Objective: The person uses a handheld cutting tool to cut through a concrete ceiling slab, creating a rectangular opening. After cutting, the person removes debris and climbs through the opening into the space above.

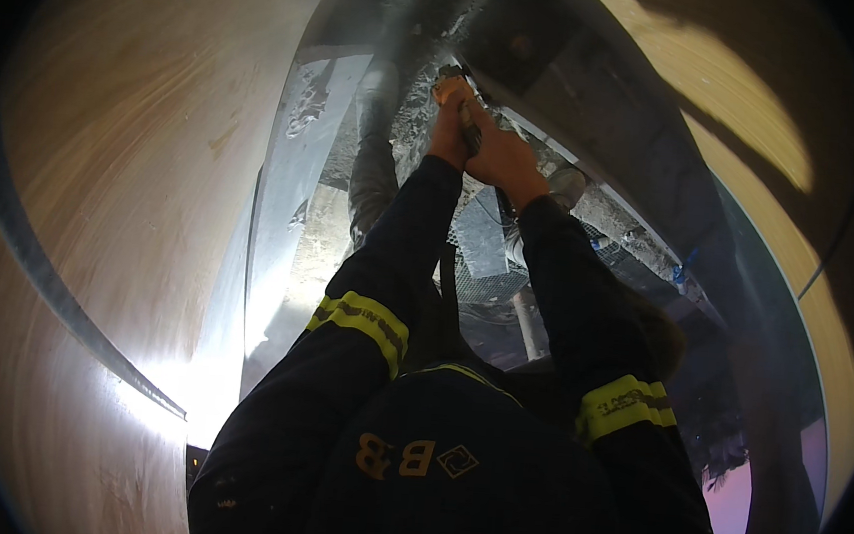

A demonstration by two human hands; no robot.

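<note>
— Inspector: We record both hands raised together at the far centre. The left hand [450, 128] and right hand [501, 157] are closed around a short dark tool handle [468, 130], its tip against the grey rough surface [409, 115].

— Assistant: Handling? We judge it rigid, fairly light, possibly dusty; we would grip mid-handle, hands stacked. The pale curved wall [132, 194] stands left.

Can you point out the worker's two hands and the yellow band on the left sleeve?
left hand [450, 128]: head view, on the knuckles.
right hand [501, 157]: head view, on its back.
yellow band [363, 320]: head view, mid-stripe on the left sleeve.
</note>
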